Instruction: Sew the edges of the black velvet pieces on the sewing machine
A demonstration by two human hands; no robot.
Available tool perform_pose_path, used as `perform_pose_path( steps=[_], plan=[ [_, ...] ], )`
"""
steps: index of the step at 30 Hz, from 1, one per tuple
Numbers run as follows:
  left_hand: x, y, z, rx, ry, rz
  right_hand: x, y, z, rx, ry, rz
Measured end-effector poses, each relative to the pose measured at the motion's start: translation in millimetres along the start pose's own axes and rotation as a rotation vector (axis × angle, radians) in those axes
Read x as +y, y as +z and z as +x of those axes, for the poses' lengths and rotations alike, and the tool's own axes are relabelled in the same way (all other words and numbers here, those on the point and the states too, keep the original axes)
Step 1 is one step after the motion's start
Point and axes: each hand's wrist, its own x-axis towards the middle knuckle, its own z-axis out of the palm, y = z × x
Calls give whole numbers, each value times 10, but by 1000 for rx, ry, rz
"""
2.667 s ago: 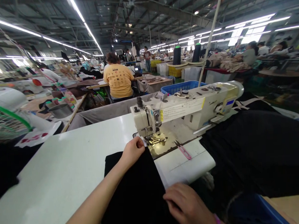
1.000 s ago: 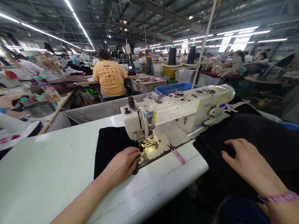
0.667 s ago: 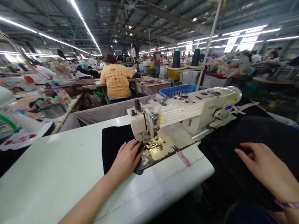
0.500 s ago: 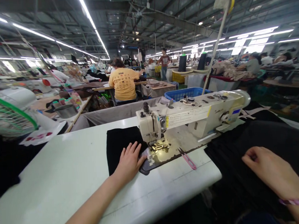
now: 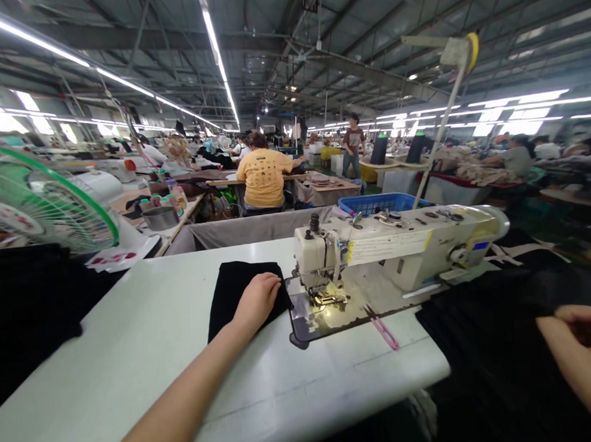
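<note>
My left hand rests on a folded black fabric piece left of the sewing machine. Its fingers are drawn together at the fabric's right edge, just beside the needle plate. Over at the far right, my right hand is curled, thumb and forefinger closed at the black cloth heaped there. Dark material hides exactly how much those fingertips grip. Pink-handled thread snips lie on the machine bed's front edge, blades pointing toward the back. No fabric lies under the lit presser foot.
A green-rimmed fan stands at the left above more black cloth. Behind the machine are a blue basket and a thread stand pole. A co-worker in a yellow shirt sits ahead; another person stands farther back.
My left hand's spread fingers have gathered together at the fabric's edge, and the piece has shifted clear of the machine bed. My right hand has moved right. The camera view has shifted.
</note>
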Motion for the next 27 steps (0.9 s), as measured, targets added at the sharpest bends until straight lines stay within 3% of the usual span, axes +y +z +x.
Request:
perform_pose_path(
  steps=[2,6,9,11,12,14,16,18,20,22,25,27],
  plan=[
    [-46,33,202,16,-22,22,-175,-34,51,2,32,-31],
    [-134,63,451,30,-73,85,-165,83,83,-225,-106,-53],
    [-215,80,533,-28,-59,90,-272,221,-67,9,-240,4],
    [-250,92,521,-67,-10,77,-482,338,-266,52,-317,158],
    [-261,99,491,-91,16,67,-606,421,-385,10,-354,239],
    [-276,112,393,-139,63,22,-845,664,-635,-207,-449,397],
    [-292,116,262,-160,104,-44,-1054,1004,-867,-461,-495,539],
    [-296,91,118,-123,123,-102,-1253,1373,-1065,-619,-521,656],
    [-257,19,-23,-50,99,-128,-1478,1673,-1230,-685,-506,718],
    [-154,-98,-150,10,61,-144,-1730,1846,-1365,-705,-448,769],
    [69,-295,-285,-2,23,-141,-2095,1911,-1502,-723,-336,822],
    [178,-374,-332,-21,-8,-138,-2277,1908,-1541,-771,-155,896]
  ],
)
